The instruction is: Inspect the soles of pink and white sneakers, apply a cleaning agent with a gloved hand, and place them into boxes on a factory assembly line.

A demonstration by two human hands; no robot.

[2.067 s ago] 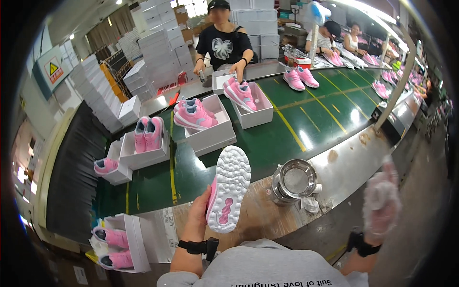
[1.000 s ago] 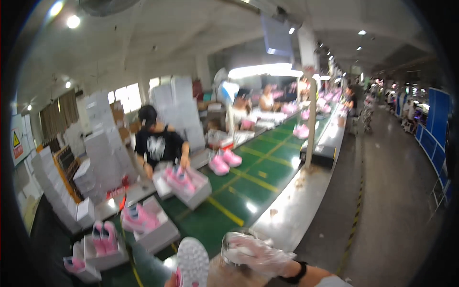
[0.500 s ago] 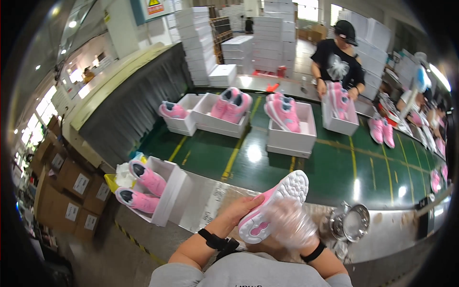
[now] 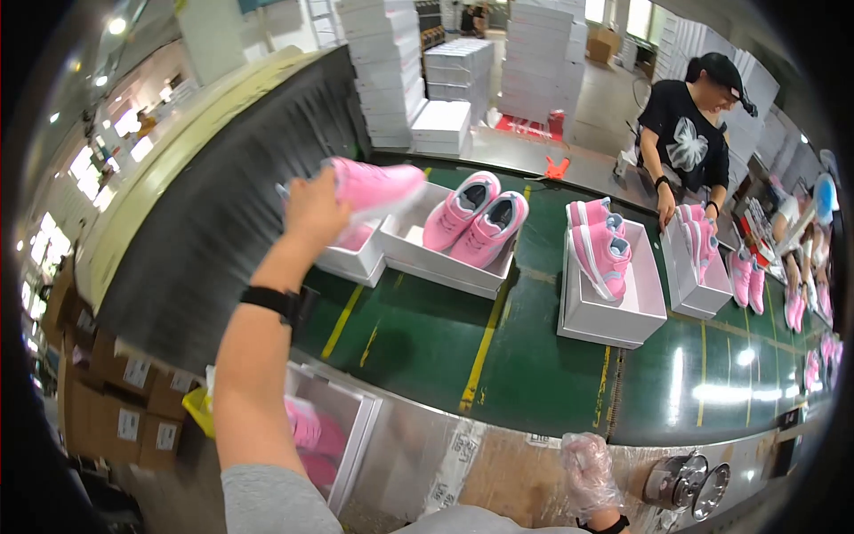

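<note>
1. The left hand (image 4: 311,209) has its fingers clenched on a pink shoe (image 4: 378,185), held out above the small white box (image 4: 356,258) on the green belt (image 4: 418,347).
2. The grip looks to be at the heel only; the shoe could tip and miss that box.
3. The right hand (image 4: 587,472), in a clear plastic glove, rests loosely curled and empty on the table (image 4: 498,467), nearer than the box.

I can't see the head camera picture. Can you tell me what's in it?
The person's left hand holds a pink sneaker over a white shoe box on a green conveyor belt. The right hand, in a clear plastic glove, rests at the belt's edge. More boxed pink sneakers ride along, and a co-worker stands opposite.
</note>
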